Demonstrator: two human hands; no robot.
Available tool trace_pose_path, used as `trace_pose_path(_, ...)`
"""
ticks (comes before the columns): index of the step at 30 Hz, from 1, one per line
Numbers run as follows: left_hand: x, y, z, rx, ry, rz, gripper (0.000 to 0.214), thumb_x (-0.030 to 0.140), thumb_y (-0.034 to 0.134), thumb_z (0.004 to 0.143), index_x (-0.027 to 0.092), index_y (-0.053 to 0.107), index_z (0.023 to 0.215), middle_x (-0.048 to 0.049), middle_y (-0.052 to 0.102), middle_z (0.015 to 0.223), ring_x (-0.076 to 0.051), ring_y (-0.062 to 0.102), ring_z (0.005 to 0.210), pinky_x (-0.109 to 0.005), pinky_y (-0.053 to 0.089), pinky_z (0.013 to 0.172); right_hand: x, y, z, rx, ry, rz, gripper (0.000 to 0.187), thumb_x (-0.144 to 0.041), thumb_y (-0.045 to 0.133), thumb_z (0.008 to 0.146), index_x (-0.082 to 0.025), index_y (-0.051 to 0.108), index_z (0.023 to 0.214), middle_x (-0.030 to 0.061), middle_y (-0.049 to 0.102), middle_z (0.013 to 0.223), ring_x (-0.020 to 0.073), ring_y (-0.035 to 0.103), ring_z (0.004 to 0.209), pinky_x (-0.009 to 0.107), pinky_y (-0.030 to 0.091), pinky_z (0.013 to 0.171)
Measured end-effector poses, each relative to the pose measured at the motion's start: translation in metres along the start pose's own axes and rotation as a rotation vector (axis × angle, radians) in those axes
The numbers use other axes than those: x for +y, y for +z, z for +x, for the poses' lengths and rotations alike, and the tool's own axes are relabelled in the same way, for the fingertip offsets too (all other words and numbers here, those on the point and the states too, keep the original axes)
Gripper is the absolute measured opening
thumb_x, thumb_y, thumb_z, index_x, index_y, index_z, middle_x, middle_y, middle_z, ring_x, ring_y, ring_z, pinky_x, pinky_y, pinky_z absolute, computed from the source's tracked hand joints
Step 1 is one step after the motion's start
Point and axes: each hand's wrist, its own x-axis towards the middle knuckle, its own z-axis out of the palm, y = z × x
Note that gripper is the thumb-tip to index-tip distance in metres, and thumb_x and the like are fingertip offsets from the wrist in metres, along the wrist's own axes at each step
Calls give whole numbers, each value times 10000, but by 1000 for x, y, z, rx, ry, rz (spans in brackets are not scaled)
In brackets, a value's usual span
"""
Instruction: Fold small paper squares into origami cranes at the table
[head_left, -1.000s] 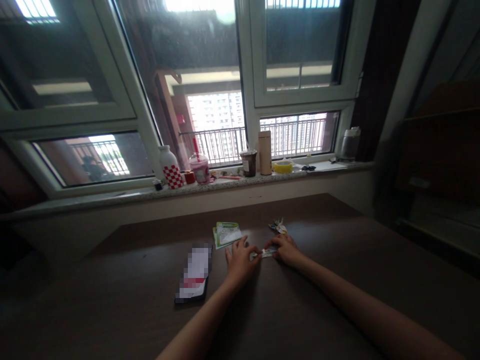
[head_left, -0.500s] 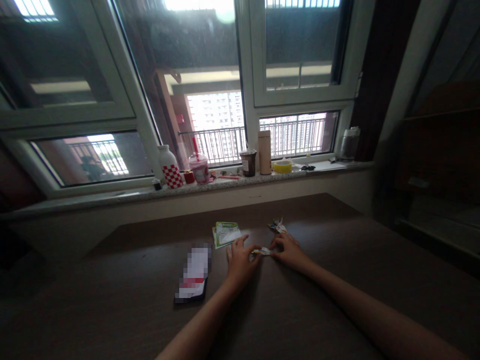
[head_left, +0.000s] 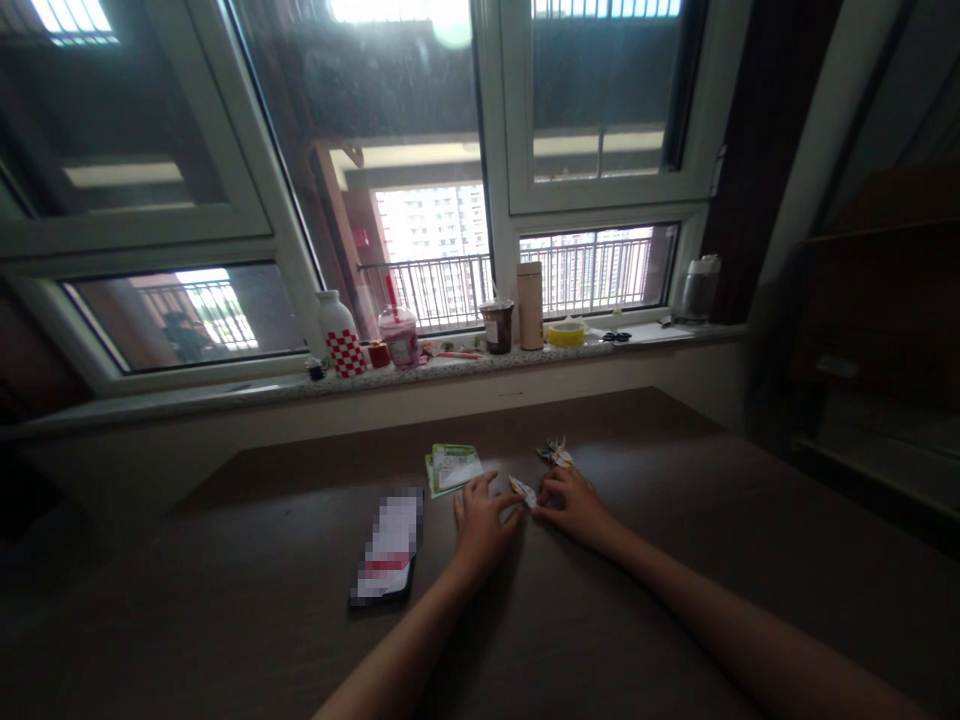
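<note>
Both of my hands rest on a dark brown table and pinch a small folded piece of patterned paper between them. My left hand grips its left end with curled fingers. My right hand grips its right end. The paper is tilted, its left end raised. Just beyond my right hand lies a small colourful folded paper figure. A green and white stack of paper sheets lies just beyond my left hand.
A phone lies on the table to the left of my left hand. On the window sill stand a red-checked bottle, a pink cup, a dark cup, a tall flask, a tape roll and a kettle.
The paper piece lay flat between my hands; now it is tilted up and looks shorter. My hands have drawn slightly closer together.
</note>
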Motion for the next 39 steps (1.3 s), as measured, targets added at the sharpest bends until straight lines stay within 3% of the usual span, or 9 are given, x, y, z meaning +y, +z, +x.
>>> trace_pose_path(7,3,-2,-1,5,-8,1,235,370,601,867,399,740,1054,-20,491,1443,-285,355,1360,-535,213,1147,-6,-3,-1,-49,-120,140,75,-195,621,853,-201,664,792,59,681,1171,242,527,1154,424,389,1031)
trace_pose_path(22,-3,5,1,16,-2,50,300,403,640,831,368,719,1119,-51,505,1428,-296,379,1342,-510,236,1142,-1,-2,0,-1,-164,204,174,-128,611,828,-219,722,925,65,714,990,237,566,1066,420,427,991)
trace_pose_path(28,0,1,1,-22,-25,56,265,327,604,858,401,727,1081,-37,514,1414,-288,375,1342,-531,212,1145,-1,1,1,62,-203,144,249,-103,608,820,-217,729,1006,71,695,1113,242,535,1126,449,379,1049)
trace_pose_path(34,2,-1,2,-38,-44,42,323,224,574,853,397,733,1074,-35,502,1426,-271,357,1351,-521,214,1146,-6,1,-3,11,-231,28,259,-135,583,857,-250,748,1021,51,717,1032,251,520,1108,447,390,1024)
trace_pose_path(39,2,-2,1,-3,-21,46,254,263,592,850,364,761,1010,-27,518,1417,-271,385,1327,-495,252,1134,-11,-1,-4,14,-236,-17,247,-148,578,865,-261,759,989,49,708,1011,253,519,1094,446,388,1027)
